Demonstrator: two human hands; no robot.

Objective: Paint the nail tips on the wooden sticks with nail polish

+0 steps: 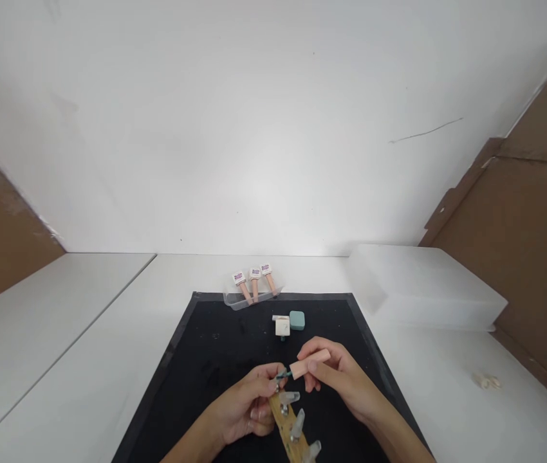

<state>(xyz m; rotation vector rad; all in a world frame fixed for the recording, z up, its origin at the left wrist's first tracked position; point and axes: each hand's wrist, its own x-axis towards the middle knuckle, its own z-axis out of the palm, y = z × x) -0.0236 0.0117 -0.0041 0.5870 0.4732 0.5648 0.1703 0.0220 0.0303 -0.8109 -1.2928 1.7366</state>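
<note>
A wooden strip [282,426] carries several clear nail-shaped tips [297,424] on small metal mounts. My left hand [249,402] is closed around the upper end of this strip. Between the fingers of my right hand [331,373] is a pink brush handle [309,364], tilted down to the left. Its dark teal brush end [283,374] meets the tip beside my left thumb; whether they touch is too small to tell. Beyond my hands, on the black mat [235,347], are a white square-topped bottle [282,326] and a teal square cap [297,320].
At the mat's far edge, a clear tray [238,305] holds three pink-handled pieces with white labelled square ends [255,273]. A white box [428,283] stands at the right. Small cream-coloured pieces [486,381] lie on the white table [85,366], right side.
</note>
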